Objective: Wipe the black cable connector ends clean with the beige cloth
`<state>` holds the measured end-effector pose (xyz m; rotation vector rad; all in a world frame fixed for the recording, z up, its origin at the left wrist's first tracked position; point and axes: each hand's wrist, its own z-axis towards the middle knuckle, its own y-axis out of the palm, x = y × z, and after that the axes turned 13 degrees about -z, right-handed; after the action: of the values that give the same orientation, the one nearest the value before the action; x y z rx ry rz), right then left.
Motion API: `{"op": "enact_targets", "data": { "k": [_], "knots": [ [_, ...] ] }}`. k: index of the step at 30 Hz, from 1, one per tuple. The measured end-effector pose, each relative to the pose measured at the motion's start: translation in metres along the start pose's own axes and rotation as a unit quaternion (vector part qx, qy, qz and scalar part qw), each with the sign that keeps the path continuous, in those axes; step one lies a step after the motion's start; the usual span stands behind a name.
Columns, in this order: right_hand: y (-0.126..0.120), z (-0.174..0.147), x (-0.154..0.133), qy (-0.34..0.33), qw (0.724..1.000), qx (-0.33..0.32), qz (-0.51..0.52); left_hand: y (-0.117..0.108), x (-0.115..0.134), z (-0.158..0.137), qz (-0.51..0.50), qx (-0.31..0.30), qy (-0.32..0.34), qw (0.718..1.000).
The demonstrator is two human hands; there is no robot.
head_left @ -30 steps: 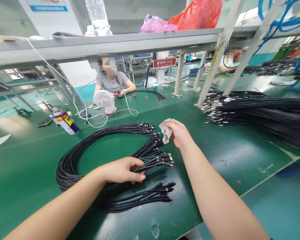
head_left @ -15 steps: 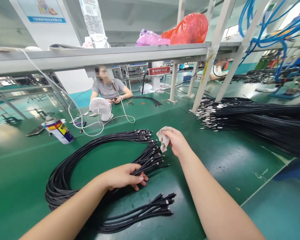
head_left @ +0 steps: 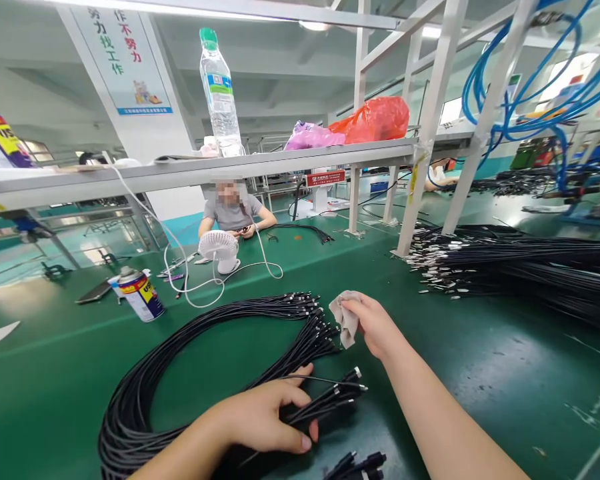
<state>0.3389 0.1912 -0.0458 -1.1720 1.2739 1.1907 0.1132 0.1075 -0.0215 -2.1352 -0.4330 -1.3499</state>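
Two bare hands, ours, are over the green table [head_left: 235, 360]. Our left hand [head_left: 275, 415] grasps a small bunch of black cables [head_left: 325, 403], thumb and fingers curled about it; the plugs jut out past the fingertips. How firm this grip is, we cannot tell. With our right hand [head_left: 373, 323] we pinch a crumpled pale cloth [head_left: 349, 321], just beside the plug ends of a large cable loop [head_left: 130, 393]; contact between cloth and plugs is unclear to us. We see the loop lying on the table, its ends toward the right. More plugs [head_left: 363, 465] show at the bottom edge, partly cut off. Beyond the loop we note a spray can [head_left: 143, 297] and a white fan [head_left: 219, 245]. Well apart, at right, we log a cable pile [head_left: 505, 263].
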Motion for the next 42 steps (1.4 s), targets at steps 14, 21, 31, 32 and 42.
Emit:
{"op": "enact_targets", "data": {
  "k": [14,21,31,32,42],
  "knots": [
    [0.002,0.0,0.002,0.007,1.0,-0.013,-0.017,-0.026,-0.027,0.019,-0.308,-0.063,-0.046,0.948],
    [0.004,0.001,0.008,0.011,0.999,-0.024,-0.019,-0.032,-0.004,0.017,-0.171,-0.039,-0.053,0.983],
    [0.002,0.008,0.016,0.01,0.999,0.008,0.038,-0.02,-0.016,0.02,-0.254,0.093,-0.026,0.962],
    [0.004,0.007,0.015,0.012,0.999,0.012,0.047,-0.017,-0.016,0.017,-0.284,0.122,-0.018,0.951],
    [0.038,-0.02,0.018,-0.026,0.991,-0.132,-0.015,0.002,-0.025,0.008,-0.52,0.162,0.038,0.838]
  ]
}}
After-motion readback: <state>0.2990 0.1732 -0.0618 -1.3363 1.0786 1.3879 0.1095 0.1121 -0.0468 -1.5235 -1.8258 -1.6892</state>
